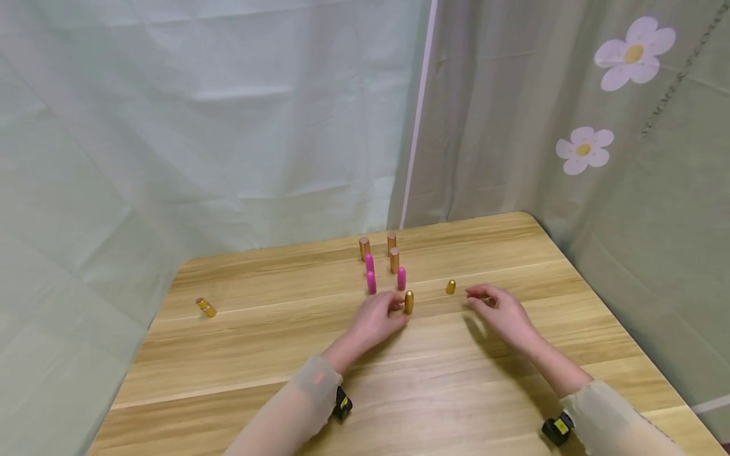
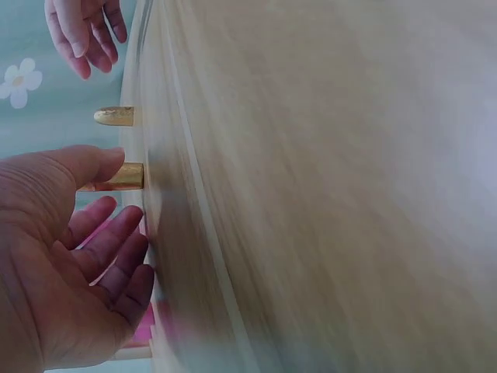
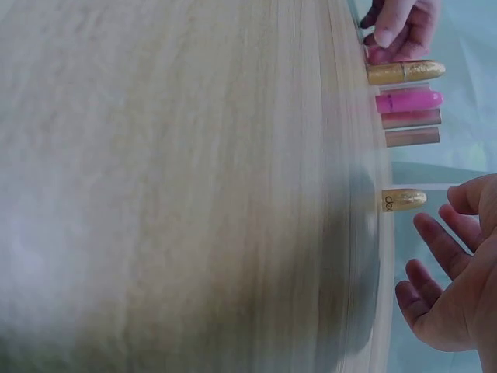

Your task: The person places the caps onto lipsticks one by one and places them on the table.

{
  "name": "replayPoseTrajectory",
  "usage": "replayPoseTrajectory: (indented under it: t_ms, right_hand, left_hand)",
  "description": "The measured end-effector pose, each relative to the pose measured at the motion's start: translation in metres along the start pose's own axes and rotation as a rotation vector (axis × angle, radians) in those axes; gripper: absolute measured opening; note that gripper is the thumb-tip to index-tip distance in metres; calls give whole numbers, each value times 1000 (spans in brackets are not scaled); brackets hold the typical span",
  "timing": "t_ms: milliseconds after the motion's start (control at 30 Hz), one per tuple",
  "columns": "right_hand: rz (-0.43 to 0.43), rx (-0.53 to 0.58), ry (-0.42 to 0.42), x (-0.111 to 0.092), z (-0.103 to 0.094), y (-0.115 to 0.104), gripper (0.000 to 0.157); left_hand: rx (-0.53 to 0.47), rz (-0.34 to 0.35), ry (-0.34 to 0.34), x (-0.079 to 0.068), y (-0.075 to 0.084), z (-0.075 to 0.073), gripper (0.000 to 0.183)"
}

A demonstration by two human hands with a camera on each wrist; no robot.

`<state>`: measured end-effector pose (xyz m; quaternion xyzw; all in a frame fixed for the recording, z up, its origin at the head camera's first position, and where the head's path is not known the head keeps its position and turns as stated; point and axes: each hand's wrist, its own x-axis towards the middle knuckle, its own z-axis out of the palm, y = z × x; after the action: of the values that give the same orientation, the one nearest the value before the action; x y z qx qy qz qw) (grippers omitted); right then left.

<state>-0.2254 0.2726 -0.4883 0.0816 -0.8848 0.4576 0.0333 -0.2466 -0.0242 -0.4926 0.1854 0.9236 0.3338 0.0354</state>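
Observation:
A tall gold round-tipped tube, like a lipstick (image 1: 409, 303), stands upright on the table. Beside it is my left hand (image 1: 379, 316), its thumb and forefinger close around the tube's left side with a loose bend. In the left wrist view the thumb overlaps the tube and the other fingers are spread; whether they touch it I cannot tell. A shorter gold round-tipped piece, like a lipstick cap (image 1: 451, 287), stands to the right, with lettering in the right wrist view. Just right of that piece, my right hand (image 1: 502, 315) hovers with relaxed fingers, holding nothing.
Several pink round-tipped tubes (image 1: 371, 282) and copper flat-topped tubes (image 1: 395, 260) stand upright behind my left hand. A gold tube (image 1: 206, 307) with a darker end is at the table's far left. Curtains (image 1: 274, 126) hang close behind the wooden table (image 1: 274, 354).

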Motion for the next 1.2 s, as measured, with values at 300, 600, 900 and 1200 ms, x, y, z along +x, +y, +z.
replayPoseTrajectory:
  t_ms: [300,600,900,1200]
  right_hand:
    - [-10,-25,12,4,-5,2,31]
    - [-72,-147,28,20,-3,3,33]
    - [-88,-342,-6,40,4,6,45]
    - [-119,-402,-33,52,14,4,45]
  left_hand:
    - [186,108,-30,-34,-1,-9,41]
    - [375,284,-109,-62,19,-5,51]
    - [474,512,-162,-75,34,10,48]
    - [456,538,-188,-75,36,19,48]
